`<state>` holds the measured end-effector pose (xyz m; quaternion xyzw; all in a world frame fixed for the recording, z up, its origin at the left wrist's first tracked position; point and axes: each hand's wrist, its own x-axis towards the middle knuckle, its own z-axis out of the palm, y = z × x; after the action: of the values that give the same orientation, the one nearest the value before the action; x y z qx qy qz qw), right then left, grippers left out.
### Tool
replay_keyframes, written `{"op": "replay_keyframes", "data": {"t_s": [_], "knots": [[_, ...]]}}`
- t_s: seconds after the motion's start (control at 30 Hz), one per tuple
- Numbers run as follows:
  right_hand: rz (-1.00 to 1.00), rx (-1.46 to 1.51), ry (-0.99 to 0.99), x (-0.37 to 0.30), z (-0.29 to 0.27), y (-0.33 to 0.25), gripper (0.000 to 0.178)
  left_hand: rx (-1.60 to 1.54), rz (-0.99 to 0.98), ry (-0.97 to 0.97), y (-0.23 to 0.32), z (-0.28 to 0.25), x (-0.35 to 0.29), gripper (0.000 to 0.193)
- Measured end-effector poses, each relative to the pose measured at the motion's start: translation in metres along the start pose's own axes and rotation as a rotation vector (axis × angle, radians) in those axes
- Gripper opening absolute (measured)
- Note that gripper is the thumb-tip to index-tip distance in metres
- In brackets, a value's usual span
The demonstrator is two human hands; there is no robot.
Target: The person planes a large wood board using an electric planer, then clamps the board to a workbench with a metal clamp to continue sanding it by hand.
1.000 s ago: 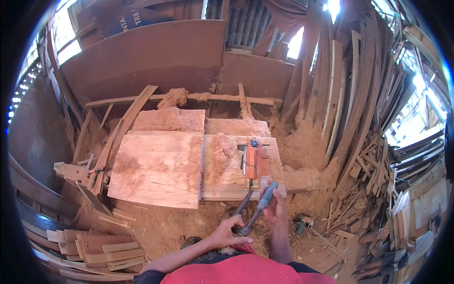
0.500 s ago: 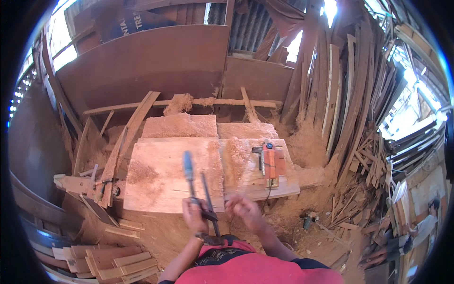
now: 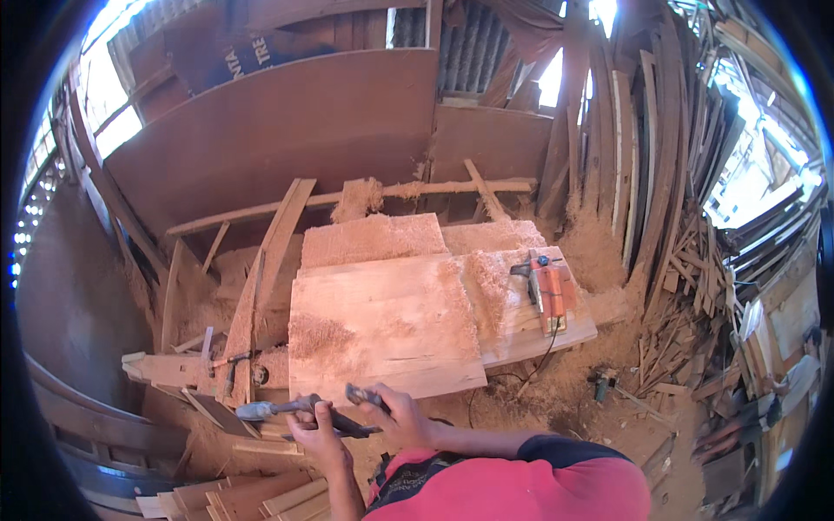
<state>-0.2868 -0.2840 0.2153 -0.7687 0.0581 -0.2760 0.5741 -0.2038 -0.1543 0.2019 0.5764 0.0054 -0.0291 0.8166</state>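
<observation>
Over the near left edge of the wide board [image 3: 391, 300], my left hand [image 3: 323, 441] is closed round what looks like a bar clamp [image 3: 256, 411] with a blue-grey handle. The handle points left and the dark bar runs toward my body. My right hand [image 3: 404, 418] is closed on a grey end piece beside it; whether this belongs to the clamp I cannot tell. An orange-red power planer [image 3: 552, 293] with a black handle rests on the right-hand board [image 3: 521, 343], its cord hanging over the near edge. Wood shavings [image 3: 320, 339] cover parts of both boards.
Left of the boards, a hammer-like tool [image 3: 231, 372] lies on a narrow beam [image 3: 161, 369]. A dark green power tool [image 3: 601, 384] is on the shavings-covered floor at right. Tall planks [image 3: 621, 156] lean behind, offcuts [image 3: 269, 495] lie lower left, and another person [image 3: 795, 382] is far right.
The clamp has swung from upright to nearly level, its handle now pointing left. My right hand, earlier apart from it, has come over to it and grips a grey piece. The view has shifted left.
</observation>
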Motion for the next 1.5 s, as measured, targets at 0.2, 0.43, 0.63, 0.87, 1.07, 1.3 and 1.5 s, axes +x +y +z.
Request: {"op": "replay_keyframes", "data": {"t_s": [0.2, 0.43, 0.63, 0.87, 1.07, 1.3, 1.5], "knots": [[-0.011, 0.109, -0.061, 0.062, 0.01, 0.005, 0.027, 0.543, 0.366, 0.409, -0.058, -0.081, 0.013, 0.06], [0.214, 0.668, 0.076, 0.129, 0.05, 0.036, 0.037, -0.802, -0.361, -0.198, -0.004, -0.019, 0.079, 0.11], [0.186, 0.793, 0.049, 0.148, 0.059, 0.043, 0.034, -0.874, -0.474, -0.063, 0.015, 0.008, 0.129, 0.083], [0.335, 0.833, 0.244, 0.169, 0.09, 0.069, 0.034, -0.667, -0.505, -0.026, 0.002, -0.01, 0.192, 0.067], [0.416, 0.962, 0.324, 0.202, 0.129, 0.104, 0.04, -0.608, -0.508, -0.059, 0.012, -0.021, 0.255, 0.057], [-0.02, -0.067, -0.197, 0.193, 0.156, 0.181, 0.061, -0.184, -0.302, 0.309, 0.003, -0.113, 0.325, 0.047], [-0.493, -0.754, -0.991, 0.203, 0.152, 0.276, 0.054, 0.058, -0.077, 0.45, 0.014, -0.191, 0.349, 0.033]]}}
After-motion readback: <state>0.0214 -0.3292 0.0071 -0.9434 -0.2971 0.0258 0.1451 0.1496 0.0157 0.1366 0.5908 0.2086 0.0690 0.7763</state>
